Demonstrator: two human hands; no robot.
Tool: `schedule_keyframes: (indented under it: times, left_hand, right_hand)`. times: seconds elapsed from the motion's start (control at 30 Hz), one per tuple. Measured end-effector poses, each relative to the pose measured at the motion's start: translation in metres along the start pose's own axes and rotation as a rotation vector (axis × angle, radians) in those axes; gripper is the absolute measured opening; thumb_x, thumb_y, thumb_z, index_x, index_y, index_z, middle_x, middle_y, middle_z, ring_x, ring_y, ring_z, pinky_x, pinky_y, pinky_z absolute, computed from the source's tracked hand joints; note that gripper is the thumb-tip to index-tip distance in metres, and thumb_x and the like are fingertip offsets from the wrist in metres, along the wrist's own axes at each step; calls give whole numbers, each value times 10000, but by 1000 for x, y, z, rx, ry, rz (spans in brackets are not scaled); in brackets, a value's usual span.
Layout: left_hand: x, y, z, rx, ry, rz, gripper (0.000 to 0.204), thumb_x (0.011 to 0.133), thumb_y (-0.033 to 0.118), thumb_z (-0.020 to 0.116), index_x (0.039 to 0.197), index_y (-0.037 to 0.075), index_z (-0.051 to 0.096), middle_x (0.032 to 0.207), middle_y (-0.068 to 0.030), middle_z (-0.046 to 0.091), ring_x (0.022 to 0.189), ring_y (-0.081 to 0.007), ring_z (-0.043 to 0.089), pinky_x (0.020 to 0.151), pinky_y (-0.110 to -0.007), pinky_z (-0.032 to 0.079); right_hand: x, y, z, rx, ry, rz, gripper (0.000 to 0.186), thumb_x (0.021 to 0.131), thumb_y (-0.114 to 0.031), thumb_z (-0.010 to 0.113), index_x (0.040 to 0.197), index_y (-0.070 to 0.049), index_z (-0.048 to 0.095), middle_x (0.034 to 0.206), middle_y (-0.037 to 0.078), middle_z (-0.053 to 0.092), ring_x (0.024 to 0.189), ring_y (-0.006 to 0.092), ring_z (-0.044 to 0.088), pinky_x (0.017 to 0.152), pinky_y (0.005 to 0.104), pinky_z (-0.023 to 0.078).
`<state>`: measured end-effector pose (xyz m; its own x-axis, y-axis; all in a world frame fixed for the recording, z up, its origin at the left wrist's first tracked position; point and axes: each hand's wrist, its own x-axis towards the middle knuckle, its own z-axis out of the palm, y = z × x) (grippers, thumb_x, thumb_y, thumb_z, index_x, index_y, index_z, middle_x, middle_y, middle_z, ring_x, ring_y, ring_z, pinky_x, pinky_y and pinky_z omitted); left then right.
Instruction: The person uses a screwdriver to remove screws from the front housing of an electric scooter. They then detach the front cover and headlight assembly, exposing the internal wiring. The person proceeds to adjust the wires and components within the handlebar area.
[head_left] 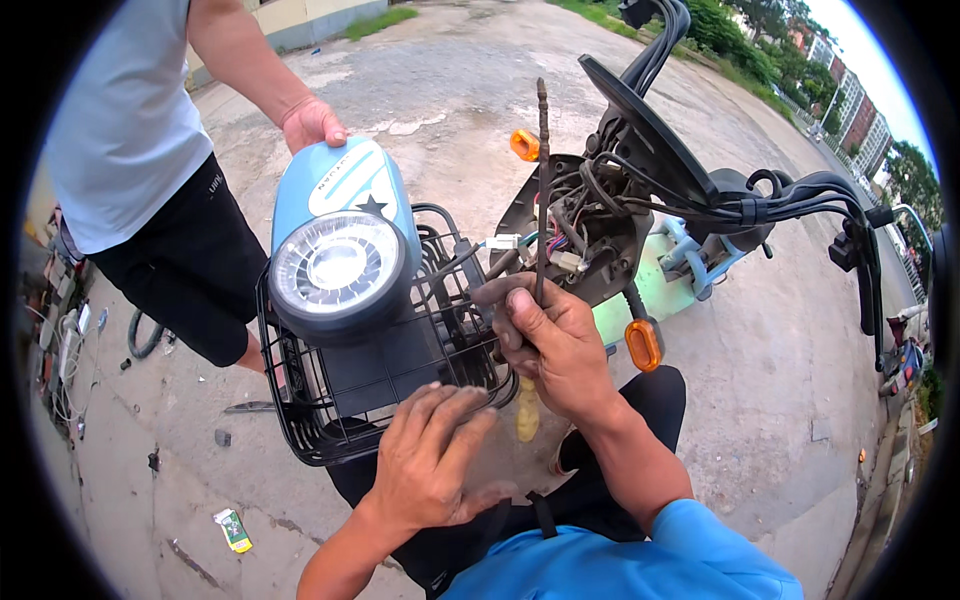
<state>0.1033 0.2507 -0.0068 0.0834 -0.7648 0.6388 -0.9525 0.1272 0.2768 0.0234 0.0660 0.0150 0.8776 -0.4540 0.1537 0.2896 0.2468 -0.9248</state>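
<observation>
My right hand (552, 345) is closed around the dark shaft of a long screwdriver (543, 190). Its shaft points up, grimy and bumpy toward the tip, while a yellow handle hangs below my fist. My left hand (428, 455) is empty, fingers stretched out and thumb apart, just over the near edge of a black wire basket (330, 440). On that basket rests a light-blue headlight housing (345, 190) with a round lamp (337, 265). Another person's hand (315, 124) steadies its top. A white connector (503, 241) on a cable lies beside the screwdriver shaft.
The scooter's opened front (590, 225) exposes bundled wires. Orange turn signals (645, 345) stick out on both sides. Handlebars with black cables (790, 208) reach right. The other person stands at left in black shorts (190, 270). A green-yellow packet (233, 530) lies on the concrete.
</observation>
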Motion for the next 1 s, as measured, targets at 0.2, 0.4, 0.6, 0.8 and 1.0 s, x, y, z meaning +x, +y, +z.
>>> schedule_keyframes:
  times: [0.2,0.4,0.6,0.8,1.0]
  left_hand:
    - [83,-38,19,-27,51,-125,474,863,9,635,1303,-44,466,1312,-252,506,1204,-421,519,1005,-454,447]
    - [136,-101,50,156,-29,-14,583,901,88,621,1423,-13,382,1384,-251,467,1267,-434,470,1081,-450,394]
    - [161,-125,60,-21,-120,37,572,917,101,598,1441,22,383,1426,-214,456,1313,-405,446,1096,-440,392]
    - [162,-142,69,20,-213,114,347,886,72,622,1222,3,575,1168,-172,566,1109,-376,555,940,-437,462]
    - [160,-138,49,-48,-79,175,288,803,9,664,1082,4,594,1015,-170,583,1008,-383,559,894,-448,461]
  right_hand:
    - [13,14,-21,-652,332,-305,193,979,-130,569,998,45,646,803,76,664,687,128,581,630,317,474]
    - [23,26,-27,-649,441,-208,201,1006,-90,511,1115,16,643,797,24,629,727,88,558,668,273,485]
    - [34,46,-31,-617,502,-252,217,1004,-105,496,1127,3,638,834,77,633,727,178,576,688,329,483]
    - [37,48,-30,-692,572,-373,227,979,-121,535,1139,1,639,848,173,668,767,290,640,744,390,496]
    - [39,46,-17,-736,654,-363,270,936,-131,623,1163,15,636,882,202,679,788,291,665,738,375,508]
